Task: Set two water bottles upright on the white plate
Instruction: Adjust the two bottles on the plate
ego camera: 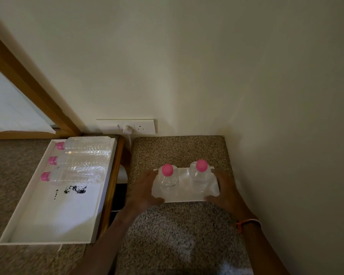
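Observation:
Two clear water bottles with pink caps stand upright on the white plate (184, 196): the left bottle (167, 176) and the right bottle (201, 173). The plate rests on a speckled stone counter. My left hand (142, 192) grips the plate's left edge, thumb on its front rim. My right hand (224, 192) grips the plate's right edge in the same way. Neither hand touches a bottle.
A white tray (38, 225) on the left holds three more pink-capped bottles (77, 159) lying on their sides. A gap and a wooden edge (112, 187) separate it from the speckled counter (179, 149). A wall socket (127, 127) with a plug is behind; the wall is close on the right.

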The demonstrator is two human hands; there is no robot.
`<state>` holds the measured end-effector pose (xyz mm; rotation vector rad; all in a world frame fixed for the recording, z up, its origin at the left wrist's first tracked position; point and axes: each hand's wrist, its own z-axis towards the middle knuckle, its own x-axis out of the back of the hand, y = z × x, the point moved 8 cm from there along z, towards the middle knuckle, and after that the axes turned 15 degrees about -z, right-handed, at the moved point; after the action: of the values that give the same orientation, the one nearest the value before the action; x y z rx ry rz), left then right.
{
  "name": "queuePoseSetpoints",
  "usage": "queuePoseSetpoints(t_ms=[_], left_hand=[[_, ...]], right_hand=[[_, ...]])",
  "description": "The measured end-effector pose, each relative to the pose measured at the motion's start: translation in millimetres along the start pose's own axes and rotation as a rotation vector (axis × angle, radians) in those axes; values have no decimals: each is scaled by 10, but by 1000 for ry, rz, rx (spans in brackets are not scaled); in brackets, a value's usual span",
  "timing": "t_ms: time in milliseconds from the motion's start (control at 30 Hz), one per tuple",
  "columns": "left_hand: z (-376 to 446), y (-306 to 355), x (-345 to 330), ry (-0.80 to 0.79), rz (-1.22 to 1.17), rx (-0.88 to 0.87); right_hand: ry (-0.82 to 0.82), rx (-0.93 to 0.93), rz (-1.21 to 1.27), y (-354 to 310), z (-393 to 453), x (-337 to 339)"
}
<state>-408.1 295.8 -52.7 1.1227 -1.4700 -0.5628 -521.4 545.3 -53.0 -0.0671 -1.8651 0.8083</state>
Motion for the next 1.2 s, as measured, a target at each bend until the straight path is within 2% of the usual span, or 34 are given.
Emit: queuePoseSetpoints(t_ms=[100,233,400,500,667,833,1067,1200], left_hand=[[20,198,-74,-19,-69,-107],[39,150,-102,60,-133,-42],[41,110,-90,83,-156,-37],[51,52,-80,82,-186,-13],[91,60,-61,95,-175,-30],[103,42,-52,88,-175,-36],[97,18,-50,58,-124,2],[113,-21,-11,-43,-47,37]], right_hand=[[12,34,43,-141,78,-75],[43,-16,41,-207,157,-145],[113,-61,52,-192,130,-178],[113,-98,99,-83,149,-200],[23,-164,49,83,236,-294],[80,-122,25,65,218,-199],[-87,-147,-43,100,282,-299],[-137,-31,-57,-23,264,-101]])
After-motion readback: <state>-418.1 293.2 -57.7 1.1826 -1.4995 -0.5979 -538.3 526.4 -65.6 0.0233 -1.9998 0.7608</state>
